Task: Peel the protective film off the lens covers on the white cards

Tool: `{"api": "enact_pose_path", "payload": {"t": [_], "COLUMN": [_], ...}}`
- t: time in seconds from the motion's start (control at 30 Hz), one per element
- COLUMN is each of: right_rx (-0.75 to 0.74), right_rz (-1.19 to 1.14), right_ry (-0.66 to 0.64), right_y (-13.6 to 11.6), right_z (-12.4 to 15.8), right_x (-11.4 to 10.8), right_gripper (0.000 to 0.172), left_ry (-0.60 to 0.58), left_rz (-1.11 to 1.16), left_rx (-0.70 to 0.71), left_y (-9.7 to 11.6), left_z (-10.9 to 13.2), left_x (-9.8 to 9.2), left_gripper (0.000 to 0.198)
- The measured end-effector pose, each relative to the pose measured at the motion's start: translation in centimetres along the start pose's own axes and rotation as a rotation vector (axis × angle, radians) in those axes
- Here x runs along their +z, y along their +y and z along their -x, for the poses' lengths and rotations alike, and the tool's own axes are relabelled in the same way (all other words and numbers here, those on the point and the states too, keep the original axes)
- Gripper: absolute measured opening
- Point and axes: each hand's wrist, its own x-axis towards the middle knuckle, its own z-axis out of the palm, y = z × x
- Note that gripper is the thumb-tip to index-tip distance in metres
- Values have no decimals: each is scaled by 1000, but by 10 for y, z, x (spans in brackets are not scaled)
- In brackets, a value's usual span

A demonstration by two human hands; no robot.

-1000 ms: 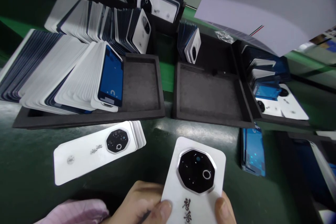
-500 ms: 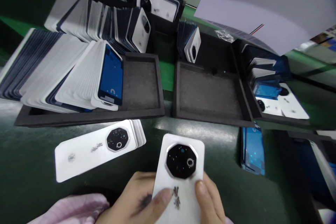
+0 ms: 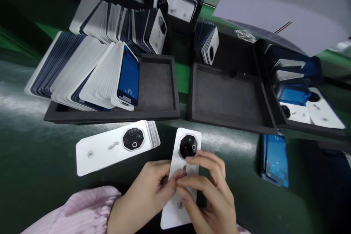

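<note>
A white phone-shaped panel [image 3: 170, 216] with a black octagonal camera area is held near the bottom centre. My left hand [image 3: 146, 190] grips its left edge, thumb on the front face. Over its right side is my right hand [image 3: 212, 193], fingers bent and apart, with fingertips at the camera area and near my left thumb. Left of my hands, a small fanned stack of similar white panels [image 3: 102, 150] lies on the dark green table [image 3: 49, 204].
A black tray [image 3: 115, 117] at left holds many upright panels. Right of it stands another black tray [image 3: 230, 98]. Blue-faced pieces [image 3: 275, 159] lie at right. Behind are more panel stacks [image 3: 175, 5] and a large pale sheet [image 3: 274, 3].
The panel now appears smaller and farther from the camera. My right hand has left its right edge and moved over its front. The whole view has shifted, with the trays further right.
</note>
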Motion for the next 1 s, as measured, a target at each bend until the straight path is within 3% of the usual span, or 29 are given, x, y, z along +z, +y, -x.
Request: {"api": "enact_pose_path", "payload": {"t": [0.07, 0.17, 0.27, 0.37, 0.5, 1.0], "right_rx": [92, 377, 566, 656, 709, 630], "right_rz": [-255, -556, -571, -555, -494, -342], "right_ry": [11, 129, 255, 260, 258, 184], "right_y": [2, 6, 9, 10, 8, 14], "right_z": [-2, -2, -1, -1, -3, -2], "right_x": [-8, -20, -29, -33, -36, -32], "right_gripper": [27, 15, 13, 13, 12, 10], "left_ry": [-6, -50, -138, -203, -234, -244], "left_rz": [-19, -49, -65, -76, -92, -138], "left_rx": [-6, 5, 46, 89, 108, 86], "left_y": [-1, -2, -1, 1, 1, 1], "left_z": [0, 1, 2, 3, 2, 4], "left_x": [2, 4, 6, 6, 6, 5], "left_gripper": [36, 38, 40, 38, 38, 39]}}
